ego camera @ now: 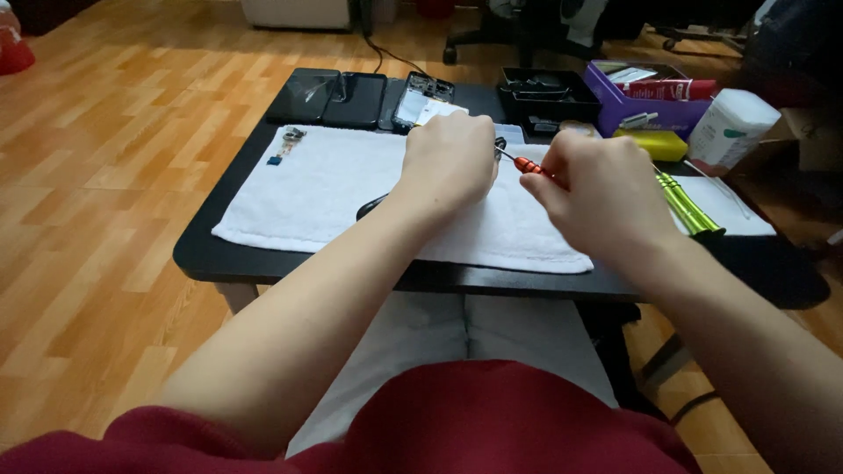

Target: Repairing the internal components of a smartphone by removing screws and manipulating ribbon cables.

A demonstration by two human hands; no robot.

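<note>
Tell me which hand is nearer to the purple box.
Right. The right hand, gripping the orange screwdriver, sits just below-left of the purple box; the left hand is farther left over the white towel.

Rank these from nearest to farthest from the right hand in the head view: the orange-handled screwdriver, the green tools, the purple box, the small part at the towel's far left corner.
1. Orange-handled screwdriver: held in the right hand, tip pointing left.
2. Green tools: just right of the hand, on the table.
3. Purple box: behind the hand, at the far right.
4. Small part: far left corner of the white towel.
</note>
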